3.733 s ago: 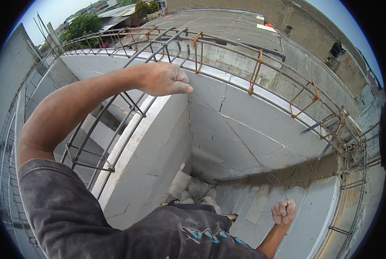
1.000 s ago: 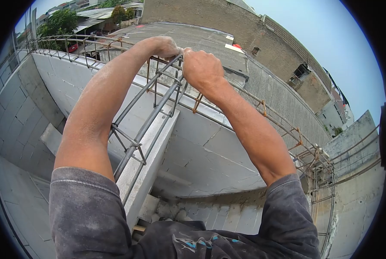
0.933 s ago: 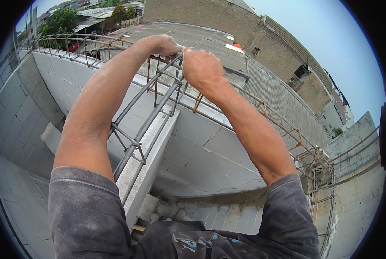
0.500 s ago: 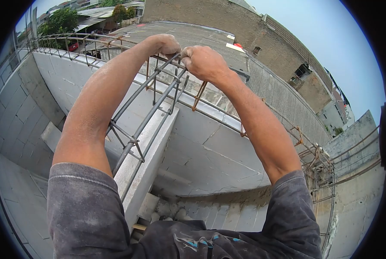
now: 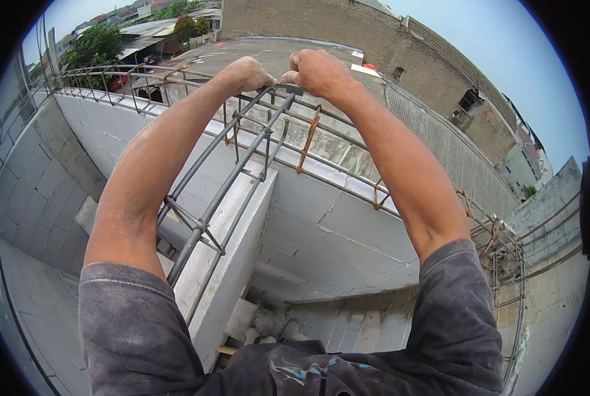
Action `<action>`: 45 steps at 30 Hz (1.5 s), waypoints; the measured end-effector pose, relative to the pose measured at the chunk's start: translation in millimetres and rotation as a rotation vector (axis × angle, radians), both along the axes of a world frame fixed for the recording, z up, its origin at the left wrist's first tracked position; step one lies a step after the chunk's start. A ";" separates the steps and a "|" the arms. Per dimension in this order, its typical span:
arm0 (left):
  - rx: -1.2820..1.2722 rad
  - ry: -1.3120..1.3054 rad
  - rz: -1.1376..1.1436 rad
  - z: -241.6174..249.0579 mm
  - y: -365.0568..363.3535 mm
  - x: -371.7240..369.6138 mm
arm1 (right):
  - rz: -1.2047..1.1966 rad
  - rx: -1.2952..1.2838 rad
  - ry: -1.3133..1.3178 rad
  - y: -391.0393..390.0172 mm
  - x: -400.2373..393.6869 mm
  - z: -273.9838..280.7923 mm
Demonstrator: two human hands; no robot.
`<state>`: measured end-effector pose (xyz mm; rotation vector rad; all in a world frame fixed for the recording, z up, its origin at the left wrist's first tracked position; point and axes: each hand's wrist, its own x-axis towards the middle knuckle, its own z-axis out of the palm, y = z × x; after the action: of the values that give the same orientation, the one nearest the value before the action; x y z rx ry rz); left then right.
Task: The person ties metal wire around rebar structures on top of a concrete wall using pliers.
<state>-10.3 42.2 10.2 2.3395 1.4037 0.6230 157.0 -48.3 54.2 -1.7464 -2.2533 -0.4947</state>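
My left hand (image 5: 249,74) is at the far end of a rebar cage (image 5: 228,188), its fingertips pinched together beside the bar ends. Whatever lies between those fingers is too small to make out. Just to the right, my right hand (image 5: 316,69) is closed, with thumb and curled fingers above the same junction; its grip is partly hidden. The cage has long grey bars tied with bent stirrups (image 5: 206,231). It runs above a white block wall (image 5: 239,218) and meets a second rebar cage (image 5: 338,173) that crosses along the outer wall. A rusty stirrup (image 5: 309,140) hangs on this crossing cage.
The white outer wall (image 5: 341,228) stands ahead, with a grey sloping roof (image 5: 427,142) beyond it. More rebar (image 5: 506,254) stands at the right corner by a concrete wall (image 5: 552,303). Grey block walls (image 5: 34,178) rise at left. The floor lies well below.
My right hand has risen slightly and moved right, so the gap between my hands is wider. My left hand stays near the bar ends. The view has shifted a little.
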 end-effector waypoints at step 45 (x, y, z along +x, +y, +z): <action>-0.305 -0.289 0.009 9.3 -21.1 3.2 | 0.462 -0.216 0.441 102.0 39.1 -26.6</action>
<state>-7.1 21.1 19.5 1.9220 1.2770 0.6663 196.1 53.7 27.6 -1.1922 -2.3208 0.2146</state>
